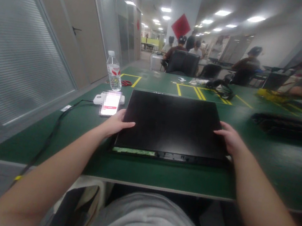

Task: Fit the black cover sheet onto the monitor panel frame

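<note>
A large flat black display panel is in front of me, over the green tabletop. Along its near edge runs a thin strip, pale green at the left and dark with small parts further right. My left hand grips the panel's left side, its thumb lying over the front face. On the opposite side, my right hand holds the right edge with the thumb on top. Fingers beneath the panel are mostly hidden. Whether the panel rests on the table or is slightly raised, I cannot tell.
Left of the panel are a lit phone, a white power strip with a black cable, a water bottle and red-handled scissors. Black cables lie at the back. A long dark object lies right. Several people sit beyond.
</note>
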Demonstrator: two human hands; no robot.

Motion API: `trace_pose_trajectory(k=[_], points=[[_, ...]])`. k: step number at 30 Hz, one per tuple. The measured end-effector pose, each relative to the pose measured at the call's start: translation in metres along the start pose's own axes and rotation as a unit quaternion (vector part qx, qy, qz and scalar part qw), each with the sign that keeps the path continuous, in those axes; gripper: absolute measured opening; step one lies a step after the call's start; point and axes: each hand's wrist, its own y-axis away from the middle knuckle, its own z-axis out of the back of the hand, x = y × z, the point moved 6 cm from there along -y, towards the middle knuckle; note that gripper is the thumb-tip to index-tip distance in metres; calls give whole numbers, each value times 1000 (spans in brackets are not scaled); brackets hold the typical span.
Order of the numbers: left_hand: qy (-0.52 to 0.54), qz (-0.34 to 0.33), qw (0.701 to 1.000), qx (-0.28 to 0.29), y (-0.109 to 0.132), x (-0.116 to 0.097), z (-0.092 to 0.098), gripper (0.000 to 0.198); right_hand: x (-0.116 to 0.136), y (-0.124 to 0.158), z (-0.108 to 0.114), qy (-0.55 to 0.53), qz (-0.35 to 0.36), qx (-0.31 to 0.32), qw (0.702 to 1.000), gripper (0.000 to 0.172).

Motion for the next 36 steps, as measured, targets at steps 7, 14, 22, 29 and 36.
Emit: trace_pose_trajectory(k=[7, 14, 22, 29, 36], points=[[-8, -2, 1000, 5, -2, 3, 2, 71, 0, -1, 0, 0, 2, 8, 1000, 72], [-2, 1, 1000, 5, -1, 1, 2, 71, -2, -1, 0, 7, -9, 5, 1000, 74], [3, 2, 1000, 1, 1, -2, 0, 68, 1, 2, -2, -2, -9, -1, 1000, 69], [8, 2, 1000, -3, -1, 1, 2, 69, -2, -3, 0, -8, -3, -1, 1000, 70], [9, 8, 1000, -6, 1, 0, 1, 68, -4, -7, 2, -10, 6, 4, 1000, 65]])
